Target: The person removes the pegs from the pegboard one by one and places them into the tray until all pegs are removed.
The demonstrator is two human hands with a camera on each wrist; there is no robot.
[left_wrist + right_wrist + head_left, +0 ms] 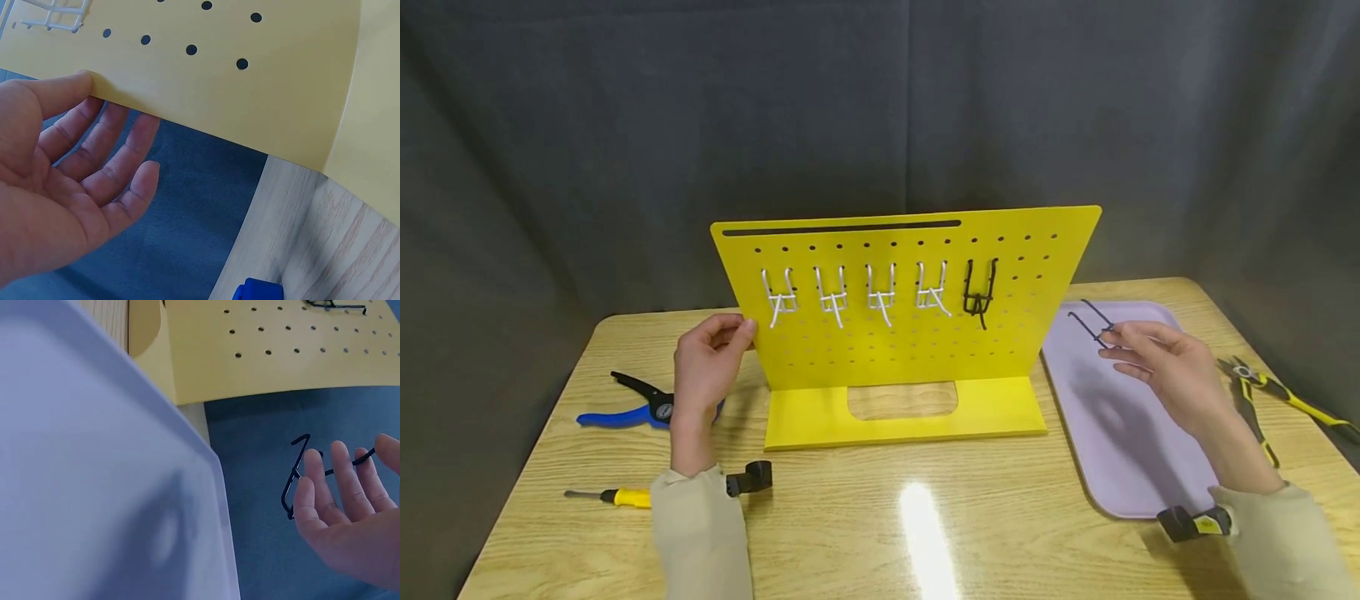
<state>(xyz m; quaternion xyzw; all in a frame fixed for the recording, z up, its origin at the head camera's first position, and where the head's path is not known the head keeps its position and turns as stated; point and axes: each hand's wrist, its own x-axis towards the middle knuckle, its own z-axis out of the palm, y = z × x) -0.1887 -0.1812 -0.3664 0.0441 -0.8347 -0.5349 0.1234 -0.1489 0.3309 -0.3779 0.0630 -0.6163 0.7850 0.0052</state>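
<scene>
A yellow pegboard (880, 350) stands on its folded base at the middle of the table. Four white hooks hang in a row on it, the rightmost white hook (932, 289) beside a black hook (978, 293). My left hand (709, 362) pinches the board's left edge, thumb on the front face and fingers behind, as the left wrist view shows. Over the lilac tray (1101, 475), my right hand (1168, 371) holds another black wire hook (294, 478) between thumb and fingers, its two prongs pointing up and left toward the board.
Pliers with blue and black handles (625, 417) lie at the left, with a yellow screwdriver (631, 497) nearer the front, partly behind the left sleeve. Yellow-and-black pliers (1247, 387) lie right of the tray. A dark curtain (850, 108) hangs behind the table.
</scene>
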